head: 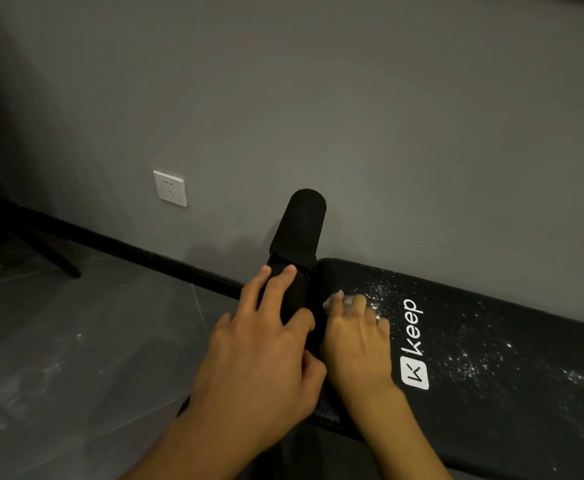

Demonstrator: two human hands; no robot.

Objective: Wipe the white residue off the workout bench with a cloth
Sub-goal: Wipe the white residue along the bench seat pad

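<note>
Bench (491, 368): one black pad along a grey wall (352, 116), speckled with white residue (470, 362) right of its one "keep" logo (413, 344). Two hands: the right hand (356, 341) presses one white cloth (333, 301) flat near the pad's left end, fingers together; the left hand (262, 344), fingers spread, grips the foam roller (299, 237) beside it. Open floor (76, 341) lies left.

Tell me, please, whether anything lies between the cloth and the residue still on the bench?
Nothing visible does. The right hand presses the cloth onto the bench, and the residue spreads across bare pad beyond the logo. The left hand rests on the foam roller, off to the side.
</note>
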